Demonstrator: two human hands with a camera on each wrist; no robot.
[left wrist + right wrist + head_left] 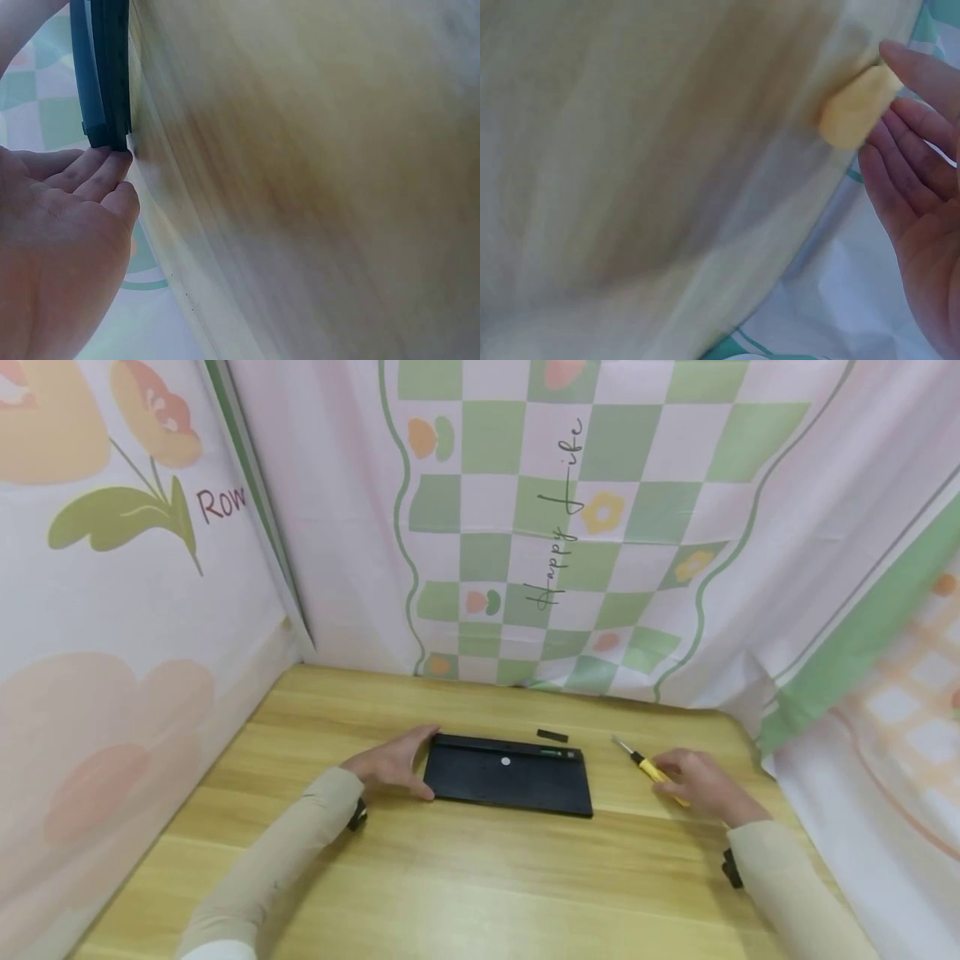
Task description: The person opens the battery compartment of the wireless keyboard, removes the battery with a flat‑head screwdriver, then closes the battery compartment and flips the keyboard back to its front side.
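A black keyboard (510, 781) lies with its underside up on the table, its keys hidden. Near its far right corner a slot shows something green, likely a battery (553, 752). My left hand (392, 763) grips the keyboard's left end, thumb at the near edge and fingers at the far corner. In the left wrist view, fingertips touch the end of the keyboard (111, 75). Over on the right, my right hand (701, 783) holds a screwdriver (651, 768) by its yellow handle, thumb and fingers about it; its tip points away to the left.
A small black strip, seemingly a cover (552, 736), lies just behind the keyboard. The wood-grain table (480, 877) is bordered by a patterned cloth (495, 560) at the back and more printed cloth on both sides.
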